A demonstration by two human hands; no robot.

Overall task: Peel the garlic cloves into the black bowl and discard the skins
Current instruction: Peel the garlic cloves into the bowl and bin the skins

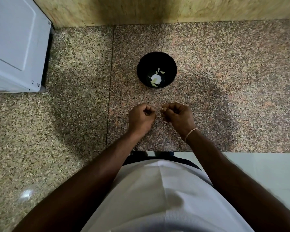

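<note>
The black bowl (151, 61) stands on the granite counter straight ahead of me. Inside it lie a white garlic bulb (156, 78) and a few loose pale cloves (162, 72). Both my hands hover close together over the counter, in front of the bowl. My right hand (178, 117) has its fingers curled and pinches a small pale garlic clove (162, 108) at its fingertips. My left hand (141, 118) is also curled, thumb against fingers, and I see nothing in it. A tiny pale scrap of skin (127, 113) shows at the left hand's outer edge.
A white appliance (15, 44) sits on the counter at the far left. A wooden wall (141, 10) runs along the back. The counter's front edge (166, 151) is just below my wrists, with pale floor to the right.
</note>
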